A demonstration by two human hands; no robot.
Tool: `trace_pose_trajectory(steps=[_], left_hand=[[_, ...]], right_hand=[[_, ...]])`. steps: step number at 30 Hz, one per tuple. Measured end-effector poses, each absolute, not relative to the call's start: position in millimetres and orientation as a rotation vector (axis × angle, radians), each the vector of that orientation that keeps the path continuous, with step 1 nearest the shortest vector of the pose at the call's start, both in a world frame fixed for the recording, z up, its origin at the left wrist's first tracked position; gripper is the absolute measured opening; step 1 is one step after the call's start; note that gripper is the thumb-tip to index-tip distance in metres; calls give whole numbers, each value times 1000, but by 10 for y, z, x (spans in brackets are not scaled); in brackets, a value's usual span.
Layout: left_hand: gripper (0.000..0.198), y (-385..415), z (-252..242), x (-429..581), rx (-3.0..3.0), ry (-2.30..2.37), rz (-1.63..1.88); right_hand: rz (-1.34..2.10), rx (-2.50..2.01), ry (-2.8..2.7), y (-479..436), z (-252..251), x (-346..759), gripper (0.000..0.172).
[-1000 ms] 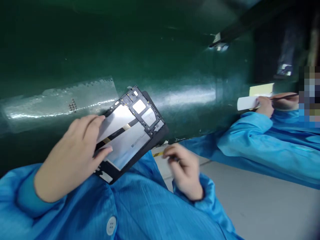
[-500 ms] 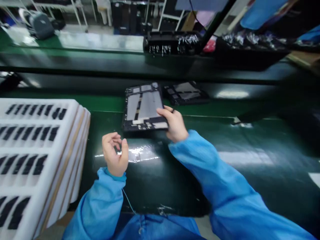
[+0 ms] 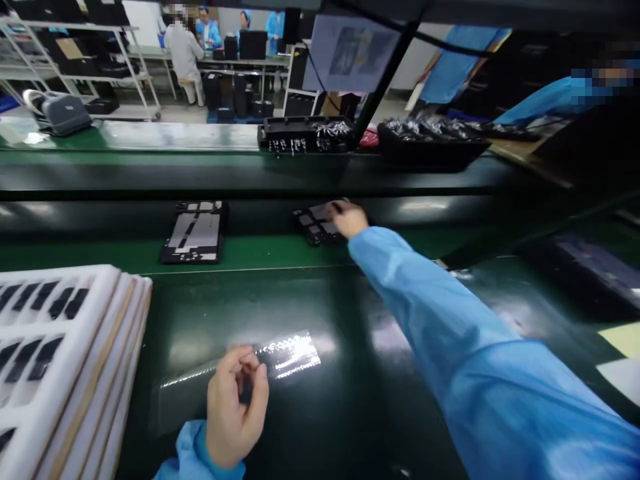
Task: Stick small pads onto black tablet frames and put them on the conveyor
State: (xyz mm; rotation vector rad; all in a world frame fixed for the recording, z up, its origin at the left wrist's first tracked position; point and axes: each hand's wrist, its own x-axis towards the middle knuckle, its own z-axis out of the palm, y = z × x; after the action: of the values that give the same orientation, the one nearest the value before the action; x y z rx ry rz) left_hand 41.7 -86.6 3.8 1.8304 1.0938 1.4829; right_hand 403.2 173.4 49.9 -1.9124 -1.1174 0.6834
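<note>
My right hand [image 3: 350, 219] reaches to the far side of the bench and grips the right part of an opened tablet [image 3: 314, 227], whose grey battery cells show in a black frame. The fingers are slightly blurred and partly cover it. To the left, a second opened tablet [image 3: 195, 232] lies on the green strip, with no hand on it. My left hand [image 3: 237, 403] hovers low over the bench, its fingers loosely curled and nothing visible in them. Beside it, a clear plastic film [image 3: 295, 353] shines on the dark green surface.
Stacked white foam trays [image 3: 95, 333] with black parts in their slots stand at the left. Behind the raised ledge are a black bin of shiny packets [image 3: 430, 143] and a black tray [image 3: 305, 135]. Papers [image 3: 623, 363] lie at the right. Several people are in the background.
My right hand has let go of the first tablet, which now lies on the green strip to the left, and has moved to the other tablet. The view has tilted up.
</note>
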Motion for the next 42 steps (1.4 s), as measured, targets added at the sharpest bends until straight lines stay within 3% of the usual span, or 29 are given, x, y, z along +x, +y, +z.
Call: trace_pose_trajectory(steps=[3, 8, 11, 15, 19, 25, 29, 34, 36, 42], left_hand=[[35, -944, 52, 477, 1749, 1087, 1421], [9, -893, 141, 767, 1530, 1091, 1158], [24, -546, 225, 1248, 1335, 1074, 956], [47, 68, 301, 2080, 1047, 1088, 814], [50, 135, 334, 2278, 992, 1116, 729], [44, -745, 259, 1179, 1150, 918, 349], [40, -1185, 274, 784, 1372, 822, 249], [22, -803, 406, 526, 1771, 981, 292], [12, -491, 427, 396, 1881, 1099, 347], [17, -45, 264, 241, 1995, 1133, 119]], right_hand=[[606, -2017, -967, 1529, 684, 4741, 38], [855, -1960, -906, 1444, 679, 4938, 34], [1065, -1893, -904, 1180, 636, 4668, 33], [1344, -1727, -989, 80, 678, 4109, 66], [1809, -1433, -1194, -1415, 880, 3882, 61], [1572, -1496, -1151, -2566, 949, 4146, 66], [1551, -1469, -1019, -2352, 859, 3835, 48], [1450, -1189, -1113, -1504, 797, 3066, 24], [1411, -1143, -1236, -1178, 664, 2822, 22], [1414, -1220, -1621, -749, 140, 2493, 35]])
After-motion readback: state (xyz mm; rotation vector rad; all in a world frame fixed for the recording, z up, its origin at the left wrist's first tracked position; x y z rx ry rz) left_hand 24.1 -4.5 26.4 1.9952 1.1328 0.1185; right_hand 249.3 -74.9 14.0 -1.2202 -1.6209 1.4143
